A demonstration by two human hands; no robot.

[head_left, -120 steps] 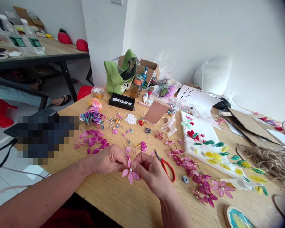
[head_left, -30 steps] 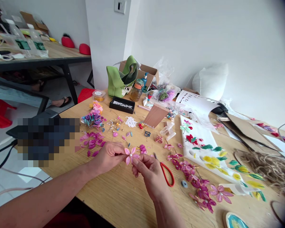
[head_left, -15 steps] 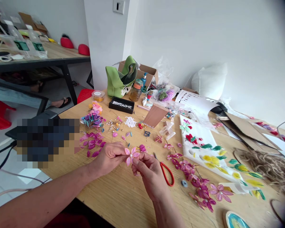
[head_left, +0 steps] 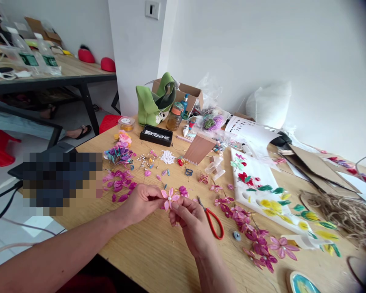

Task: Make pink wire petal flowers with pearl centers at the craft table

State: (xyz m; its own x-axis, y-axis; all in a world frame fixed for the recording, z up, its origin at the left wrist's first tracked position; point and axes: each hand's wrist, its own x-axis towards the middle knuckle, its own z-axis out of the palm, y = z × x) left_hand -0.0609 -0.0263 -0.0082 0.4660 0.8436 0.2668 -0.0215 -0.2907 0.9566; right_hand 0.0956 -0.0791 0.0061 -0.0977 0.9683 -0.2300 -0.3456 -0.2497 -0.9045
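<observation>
A small pink flower (head_left: 170, 197) with a white pearl centre is held just above the wooden table (head_left: 158, 252). My left hand (head_left: 142, 202) pinches it from the left side. My right hand (head_left: 191, 221) grips it from below with thumb and fingertips, where its stem is hidden. Red-handled scissors (head_left: 213, 221) lie on the table right beside my right hand. Loose magenta petals (head_left: 119, 185) are scattered left of my left hand.
A string of finished magenta and pink flowers (head_left: 259, 240) lies to the right. Behind it is a white foam board (head_left: 256, 179) with red, green and yellow pieces. A green bag (head_left: 154, 99), a cardboard box (head_left: 187, 91), a black tray (head_left: 156, 135) and bottles crowd the far side.
The flower was low and facing down four seconds ago; both hands have since raised it and turned it upright. Over the last second they have barely moved.
</observation>
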